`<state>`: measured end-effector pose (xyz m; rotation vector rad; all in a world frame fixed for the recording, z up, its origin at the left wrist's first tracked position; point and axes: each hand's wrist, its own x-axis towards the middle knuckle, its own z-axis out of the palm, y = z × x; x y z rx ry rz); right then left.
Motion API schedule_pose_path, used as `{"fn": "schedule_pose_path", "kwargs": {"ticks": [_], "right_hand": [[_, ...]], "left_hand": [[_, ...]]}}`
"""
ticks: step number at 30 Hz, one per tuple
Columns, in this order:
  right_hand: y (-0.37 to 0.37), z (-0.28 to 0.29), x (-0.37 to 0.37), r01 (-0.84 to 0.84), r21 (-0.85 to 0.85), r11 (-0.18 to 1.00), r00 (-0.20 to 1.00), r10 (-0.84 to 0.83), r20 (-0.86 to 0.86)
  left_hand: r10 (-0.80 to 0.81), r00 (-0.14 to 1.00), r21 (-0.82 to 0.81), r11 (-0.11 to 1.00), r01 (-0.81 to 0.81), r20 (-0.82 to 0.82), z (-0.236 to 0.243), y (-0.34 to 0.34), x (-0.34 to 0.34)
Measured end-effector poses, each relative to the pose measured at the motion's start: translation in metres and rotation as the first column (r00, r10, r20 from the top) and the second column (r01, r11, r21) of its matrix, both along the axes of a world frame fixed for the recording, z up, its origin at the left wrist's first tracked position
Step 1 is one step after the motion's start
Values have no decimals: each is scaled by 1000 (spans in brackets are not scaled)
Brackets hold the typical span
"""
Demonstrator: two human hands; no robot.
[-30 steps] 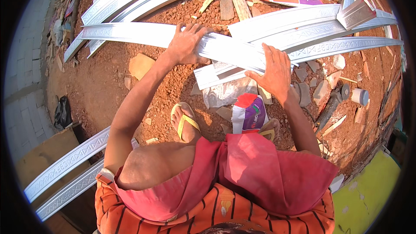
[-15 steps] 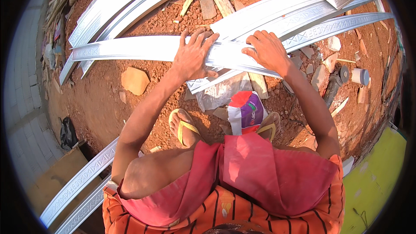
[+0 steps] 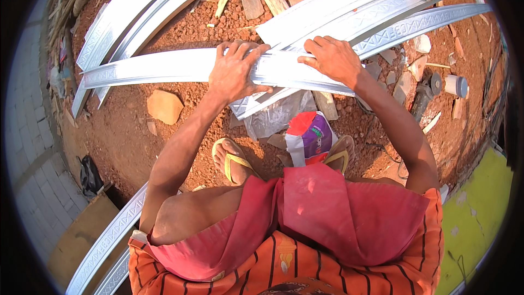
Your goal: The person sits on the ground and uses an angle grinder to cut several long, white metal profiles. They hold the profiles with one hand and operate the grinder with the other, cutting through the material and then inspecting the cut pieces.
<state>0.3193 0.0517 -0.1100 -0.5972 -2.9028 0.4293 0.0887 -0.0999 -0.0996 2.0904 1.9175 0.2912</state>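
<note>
A long silver embossed metal strip point(image 3: 164, 68) lies across the red dirt in front of me. My left hand point(image 3: 236, 71) grips it from above, fingers wrapped over its far edge. My right hand point(image 3: 333, 59) presses on the same strip a little to the right, where it crosses other silver strips point(image 3: 349, 16) fanning toward the upper right. I squat with both feet in yellow sandals point(image 3: 232, 158) on the ground below the strip.
More silver strips point(image 3: 131, 11) lie at the upper left and at the lower left point(image 3: 109, 240). A red, white and purple bag point(image 3: 308, 137) sits between my feet. A power tool point(image 3: 423, 98), a small grey can point(image 3: 456, 84), stones and wood scraps lie around.
Both hands have shifted along the strip, and the right hand moved from the crossing strips onto the one the left hand holds. The view has moved closer to the strip.
</note>
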Motion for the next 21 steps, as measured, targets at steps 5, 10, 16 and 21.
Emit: {"fn": "schedule_pose_path", "kwargs": {"ticks": [5,10,16,21], "right_hand": [[-1,-1,-5,20,3,1000,999,-20,49],[4,-1,-6,31,12,999,992,-32,119],[7,-1,-7,31,-38,999,978,-23,209],[12,1,-15,63,-108,992,961,-31,274]], "left_hand": [[18,1000,-25,1000,-18,-25,1,-3,0],[10,999,35,999,-9,-39,-4,-1,-2],[-2,1000,78,997,3,-21,-6,-5,0],[10,1000,2,1000,-10,-10,-4,-5,-3]]}}
